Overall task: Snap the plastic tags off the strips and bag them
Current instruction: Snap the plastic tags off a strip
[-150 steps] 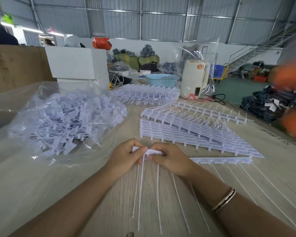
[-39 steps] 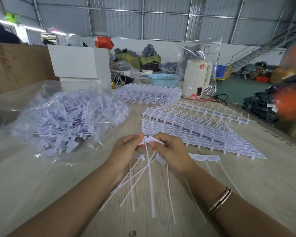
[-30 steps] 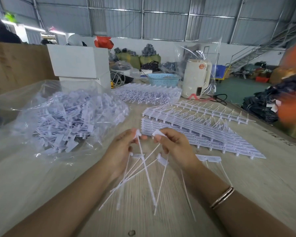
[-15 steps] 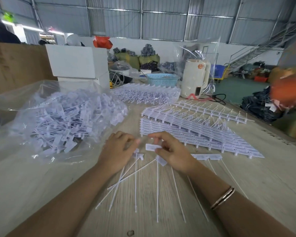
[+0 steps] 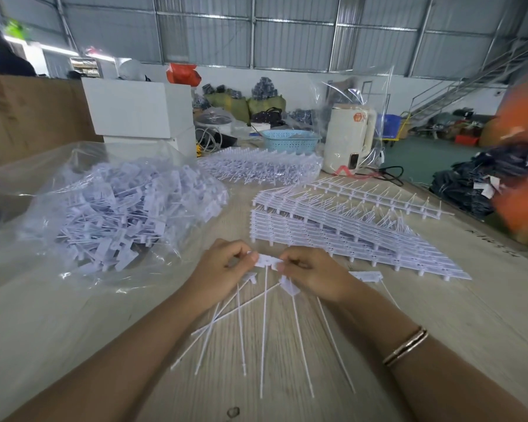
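Both hands meet over the near middle of the wooden tabletop [image 5: 439, 315]. The left hand [image 5: 223, 269] and the right hand [image 5: 314, 275] each pinch one end of a short white strip piece [image 5: 267, 261] held just above the tabletop, its thin tail hanging down toward the near edge. Loose tags [image 5: 250, 324] with long tails fan out on the wood beneath and between the wrists; the right hand also rests against one of them. A short leftover strip [image 5: 367, 276] lies just right of the right hand. To the left, a clear plastic bag [image 5: 83, 214] holds a heap of separated tags. Farther right, a stack of uncut strips [image 5: 342, 236] sits on the tabletop, with another bagged bundle [image 5: 262, 167] beyond it.
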{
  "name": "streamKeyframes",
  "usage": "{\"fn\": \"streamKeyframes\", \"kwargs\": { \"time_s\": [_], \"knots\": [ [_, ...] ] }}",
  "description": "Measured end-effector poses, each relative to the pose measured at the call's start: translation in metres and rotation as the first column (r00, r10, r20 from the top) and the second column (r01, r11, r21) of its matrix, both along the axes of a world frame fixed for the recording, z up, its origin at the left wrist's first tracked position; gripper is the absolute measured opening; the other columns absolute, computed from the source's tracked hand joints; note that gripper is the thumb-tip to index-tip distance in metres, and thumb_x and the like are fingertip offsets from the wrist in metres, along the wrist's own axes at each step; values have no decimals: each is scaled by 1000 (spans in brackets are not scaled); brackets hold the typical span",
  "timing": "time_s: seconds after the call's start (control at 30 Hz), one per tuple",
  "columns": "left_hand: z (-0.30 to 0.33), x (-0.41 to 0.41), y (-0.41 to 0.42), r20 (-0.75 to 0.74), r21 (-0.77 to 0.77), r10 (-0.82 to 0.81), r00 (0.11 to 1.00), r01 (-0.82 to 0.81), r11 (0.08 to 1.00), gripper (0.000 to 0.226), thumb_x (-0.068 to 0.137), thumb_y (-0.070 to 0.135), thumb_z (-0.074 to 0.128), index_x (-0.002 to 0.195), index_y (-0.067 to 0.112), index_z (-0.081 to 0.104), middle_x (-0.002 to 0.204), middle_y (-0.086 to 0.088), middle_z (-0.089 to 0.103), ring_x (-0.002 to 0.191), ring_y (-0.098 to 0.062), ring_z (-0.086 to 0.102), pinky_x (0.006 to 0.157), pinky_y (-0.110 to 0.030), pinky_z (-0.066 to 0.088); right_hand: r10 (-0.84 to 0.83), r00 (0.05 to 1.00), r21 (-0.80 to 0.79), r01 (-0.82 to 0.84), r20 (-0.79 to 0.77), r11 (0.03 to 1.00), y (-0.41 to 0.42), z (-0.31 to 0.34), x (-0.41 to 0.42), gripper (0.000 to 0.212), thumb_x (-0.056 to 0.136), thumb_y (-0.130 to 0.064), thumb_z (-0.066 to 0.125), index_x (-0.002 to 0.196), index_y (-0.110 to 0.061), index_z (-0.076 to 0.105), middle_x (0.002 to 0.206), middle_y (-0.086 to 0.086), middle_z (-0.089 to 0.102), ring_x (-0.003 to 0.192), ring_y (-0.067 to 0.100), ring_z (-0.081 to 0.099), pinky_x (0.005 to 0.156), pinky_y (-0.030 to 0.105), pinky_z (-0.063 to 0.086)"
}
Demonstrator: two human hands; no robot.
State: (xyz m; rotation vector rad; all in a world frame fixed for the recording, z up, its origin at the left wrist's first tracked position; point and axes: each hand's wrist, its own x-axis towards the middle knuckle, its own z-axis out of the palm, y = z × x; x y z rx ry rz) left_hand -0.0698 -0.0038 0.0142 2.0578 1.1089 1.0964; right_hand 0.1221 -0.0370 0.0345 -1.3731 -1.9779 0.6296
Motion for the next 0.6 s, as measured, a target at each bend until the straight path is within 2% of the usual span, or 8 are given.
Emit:
{"fn": "streamKeyframes", "kwargs": {
  "time_s": [0.1,0.2,0.27,0.33,0.43,0.5,0.6],
  "knots": [
    [1,3,-4,-62,-25,-23,998,21,999,28,90,27,59,62,29,57,77,3,55,74,-1,50,61,-11,31,28,996,-40,-31,-88,999,-2,-1,-3,20,90,-19,60,71,-16,58,55,-13,48,50,-2,43,56,14,34],
    [2,6,-8,-107,1,-22,994,22,1000,29,89,33,59,63,20,58,62,9,57,57,1,48,54,-10,32,52,989,-6,-53,-140,999,-3,-1,-7,17,88,-19,64,71,-17,58,58,-10,49,53,2,41,56,15,33],
    [7,7,-10,-18,-70,-47,999,45,997,31,91,29,57,62,16,56,53,13,55,51,2,46,52,-10,33,78,982,33,-74,-171,997,-3,-2,-8,11,88,-16,64,77,-16,61,66,2,52,61,9,44,60,21,34],
    [12,9,-12,140,-152,-65,988,86,985,33,92,26,56,61,16,56,52,12,55,53,-1,49,54,-12,37,89,972,90,-71,-219,993,-2,-3,-11,7,87,-13,64,81,-14,64,69,7,55,64,11,46,62,25,35],
    [16,12,-16,360,-225,-58,931,147,963,37,92,24,55,55,22,59,53,9,50,53,-2,48,52,-8,38,62,960,218,-1,-274,976,1,-4,-15,7,87,-12,64,81,-9,65,67,11,57,61,13,48,59,26,37],
    [16,16,-18,465,-291,-30,885,185,939,37,92,23,54,56,20,62,52,6,51,51,-2,49,51,-8,40,50,952,284,40,-302,958,3,-5,-18,8,86,-13,65,80,-8,66,69,13,60,62,25,52,58,32,40],
    [16,19,-17,513,-330,-5,859,203,922,33,93,24,52,62,16,62,51,9,53,48,0,49,49,-8,39,50,927,303,70,-372,951,5,-6,-20,8,87,-14,65,79,-13,66,72,12,63,69,37,55,61,41,43]
  ]
}}
